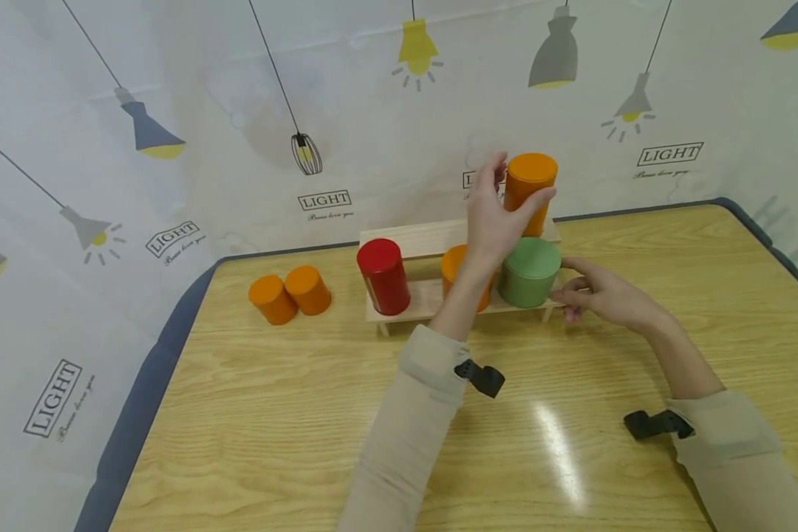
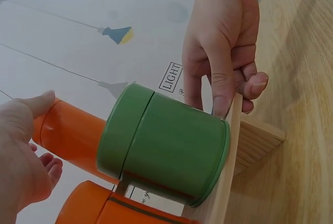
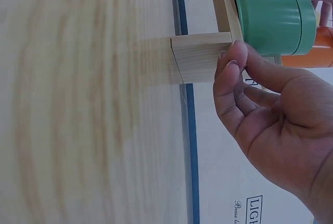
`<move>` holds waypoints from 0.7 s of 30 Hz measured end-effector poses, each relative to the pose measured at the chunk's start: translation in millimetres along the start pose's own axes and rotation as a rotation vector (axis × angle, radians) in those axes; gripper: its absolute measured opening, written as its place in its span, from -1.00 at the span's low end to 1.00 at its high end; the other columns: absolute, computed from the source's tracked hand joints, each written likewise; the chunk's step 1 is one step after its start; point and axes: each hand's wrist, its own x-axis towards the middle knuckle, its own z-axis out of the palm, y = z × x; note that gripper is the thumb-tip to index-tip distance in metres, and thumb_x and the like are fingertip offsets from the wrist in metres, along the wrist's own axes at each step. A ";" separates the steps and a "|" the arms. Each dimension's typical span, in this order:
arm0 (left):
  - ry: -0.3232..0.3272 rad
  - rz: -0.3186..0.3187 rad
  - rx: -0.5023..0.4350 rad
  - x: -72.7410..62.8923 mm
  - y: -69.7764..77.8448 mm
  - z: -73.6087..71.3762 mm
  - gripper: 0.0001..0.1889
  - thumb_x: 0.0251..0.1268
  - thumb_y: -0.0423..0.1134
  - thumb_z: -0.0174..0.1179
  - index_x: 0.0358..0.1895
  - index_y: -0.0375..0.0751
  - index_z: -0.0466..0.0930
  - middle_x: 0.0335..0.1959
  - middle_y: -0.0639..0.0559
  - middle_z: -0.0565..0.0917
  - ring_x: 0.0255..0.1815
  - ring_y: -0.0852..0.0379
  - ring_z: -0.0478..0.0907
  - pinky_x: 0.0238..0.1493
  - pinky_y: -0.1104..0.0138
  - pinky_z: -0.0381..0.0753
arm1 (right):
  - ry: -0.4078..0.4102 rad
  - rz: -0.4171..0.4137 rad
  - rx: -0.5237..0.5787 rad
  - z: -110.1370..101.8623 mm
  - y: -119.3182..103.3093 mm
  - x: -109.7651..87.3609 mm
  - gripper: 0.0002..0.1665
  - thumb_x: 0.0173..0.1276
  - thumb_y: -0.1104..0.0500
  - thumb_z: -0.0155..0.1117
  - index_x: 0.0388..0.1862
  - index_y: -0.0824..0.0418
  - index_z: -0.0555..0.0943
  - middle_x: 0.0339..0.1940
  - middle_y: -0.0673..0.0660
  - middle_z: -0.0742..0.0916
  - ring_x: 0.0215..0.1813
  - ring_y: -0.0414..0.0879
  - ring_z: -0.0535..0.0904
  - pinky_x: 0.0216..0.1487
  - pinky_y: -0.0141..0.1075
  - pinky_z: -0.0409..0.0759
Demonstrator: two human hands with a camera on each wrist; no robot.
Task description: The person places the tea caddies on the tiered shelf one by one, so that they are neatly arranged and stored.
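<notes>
My left hand (image 1: pixel 493 225) grips a tall orange canister (image 1: pixel 533 171) standing at the right end of the upper tier of a two-tier wooden rack (image 1: pixel 415 241). On the lower tier, a wide green canister (image 1: pixel 530 275) is in front of it. Thumb and fingers of my right hand (image 1: pixel 608 295) pinch the right end of the lower board, beside the green canister, as the right wrist view shows. Also on the lower tier are an orange canister (image 1: pixel 451 264), partly behind my left forearm, and a red canister (image 1: pixel 386 282) at the left end.
Left of the rack, two small orange canisters (image 1: pixel 273 301) stand side by side on the wooden table (image 1: pixel 273 414). A wall cloth (image 1: pixel 372 111) printed with lamps hangs behind the table's dark edging (image 1: pixel 286 251).
</notes>
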 end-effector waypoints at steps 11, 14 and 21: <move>0.073 0.040 -0.108 -13.9 15.0 -22.6 -0.32 0.31 -0.13 0.39 0.42 -0.24 0.35 0.28 -0.06 0.49 0.26 0.15 0.40 0.25 0.50 0.36 | -0.005 0.006 0.009 1.0 -1.1 0.2 -0.20 0.58 0.18 0.14 0.63 0.27 0.00 -0.23 0.43 0.65 -0.36 0.15 0.65 -0.19 -0.05 0.70; 0.099 0.093 -0.129 -18.7 18.8 -31.2 -0.43 0.32 -0.21 0.38 0.34 -0.29 0.42 0.21 -0.07 0.55 0.21 0.17 0.45 0.22 0.44 0.42 | -0.005 0.002 0.012 0.8 -0.5 0.2 -0.20 0.59 0.18 0.13 0.63 0.27 0.00 -0.22 0.44 0.65 -0.36 0.15 0.65 -0.20 -0.05 0.70; 0.151 0.171 -0.194 -31.5 25.4 -52.2 -0.55 0.32 -0.36 0.33 0.24 -0.37 0.47 0.10 -0.14 0.61 0.14 0.13 0.51 0.17 0.39 0.48 | -0.002 0.008 0.006 0.1 0.6 0.2 -0.20 0.59 0.19 0.12 0.63 0.28 -0.01 -0.21 0.44 0.65 -0.34 0.15 0.66 -0.22 -0.03 0.71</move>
